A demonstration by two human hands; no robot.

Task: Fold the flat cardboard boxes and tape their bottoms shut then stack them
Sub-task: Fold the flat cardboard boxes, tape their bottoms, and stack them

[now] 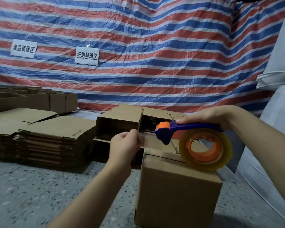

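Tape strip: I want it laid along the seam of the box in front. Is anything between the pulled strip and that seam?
Nothing visible. The tape strip, stretched from left hand to dispenser, hangs above the box.

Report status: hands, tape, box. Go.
Right hand grips tape dispenser, roll resting on folded box. Left hand pinches clear tape end. Box seam untaped. Nothing in the way.

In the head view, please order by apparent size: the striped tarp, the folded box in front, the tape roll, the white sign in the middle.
1. striped tarp
2. folded box, though it is nearest the camera
3. tape roll
4. white sign, farther away, so its rank against the roll is unsure
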